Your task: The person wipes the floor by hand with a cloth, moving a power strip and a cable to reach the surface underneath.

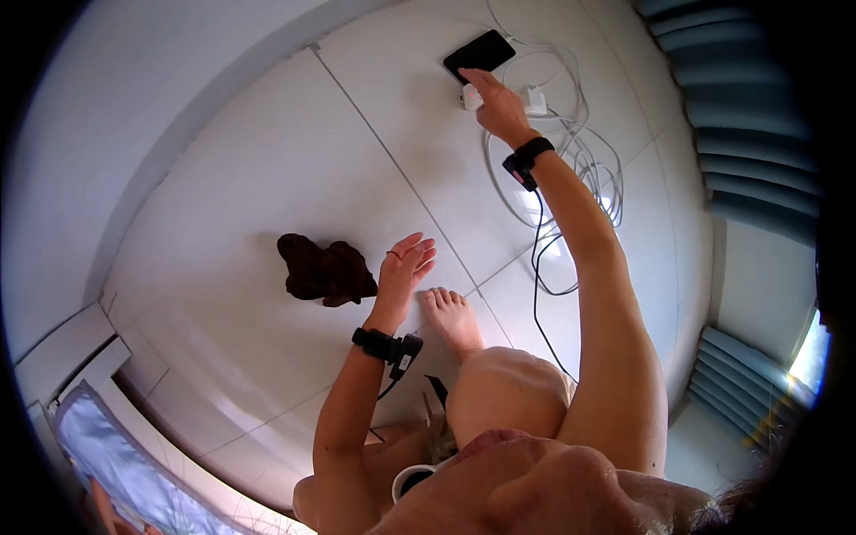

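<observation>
My right hand [502,109] reaches to the far right, its index finger stretched out over the near edge of a black smartphone [486,52] lying on the floor. Its other fingers are partly hidden, and nothing shows in its grasp. Just beside it is a white power strip end [471,96] with a small red glow, mostly covered by the hand. A white plug-in charger [534,100] sits on the hand's other side. My left hand [406,270] hovers open near my foot, holding nothing. To its left lies a crumpled dark brown cloth bundle [323,270].
Loose coils of white cable [584,169] spread over the tiled floor on the right. A thin black cable [537,294] hangs from my right wristband. Blue-grey curtains [753,134] line the right side. At lower left is a bed edge with a light blue cover [116,455].
</observation>
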Tool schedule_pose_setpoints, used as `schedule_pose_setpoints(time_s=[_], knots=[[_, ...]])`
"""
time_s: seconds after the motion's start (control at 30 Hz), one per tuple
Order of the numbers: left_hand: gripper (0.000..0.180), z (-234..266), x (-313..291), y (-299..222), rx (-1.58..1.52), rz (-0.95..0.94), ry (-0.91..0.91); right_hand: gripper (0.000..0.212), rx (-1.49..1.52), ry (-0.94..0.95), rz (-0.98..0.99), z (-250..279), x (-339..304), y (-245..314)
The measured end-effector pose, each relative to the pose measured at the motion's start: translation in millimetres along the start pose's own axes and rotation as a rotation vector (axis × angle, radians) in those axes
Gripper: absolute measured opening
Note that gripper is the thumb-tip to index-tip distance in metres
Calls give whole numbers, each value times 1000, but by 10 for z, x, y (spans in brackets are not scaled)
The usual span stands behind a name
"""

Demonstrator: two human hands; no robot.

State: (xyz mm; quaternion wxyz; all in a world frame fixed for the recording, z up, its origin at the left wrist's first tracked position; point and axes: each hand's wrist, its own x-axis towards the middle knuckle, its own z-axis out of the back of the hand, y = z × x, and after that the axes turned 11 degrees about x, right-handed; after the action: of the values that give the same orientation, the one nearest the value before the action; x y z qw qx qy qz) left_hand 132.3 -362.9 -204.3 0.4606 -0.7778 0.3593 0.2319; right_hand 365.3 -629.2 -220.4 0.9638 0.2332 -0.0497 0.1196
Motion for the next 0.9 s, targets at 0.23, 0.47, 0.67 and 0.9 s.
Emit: schedule_pose_setpoints(time_s=[0.23,0.47,0.67,0.9], knots=[[43,44,53,-204,53,-57,-89,94,-114,87,-687,-89,845,-198],[45,84,-10,-258,50,-36,-178,109,-315,58,-827,-349,1056,-137],[45,86,18,-177,32,-27,-171,118,-75,39,-971,-242,1136,-185],[43,-2,9,-172,38,-57,-122,133,276,-153,-913,160,1001,-311]])
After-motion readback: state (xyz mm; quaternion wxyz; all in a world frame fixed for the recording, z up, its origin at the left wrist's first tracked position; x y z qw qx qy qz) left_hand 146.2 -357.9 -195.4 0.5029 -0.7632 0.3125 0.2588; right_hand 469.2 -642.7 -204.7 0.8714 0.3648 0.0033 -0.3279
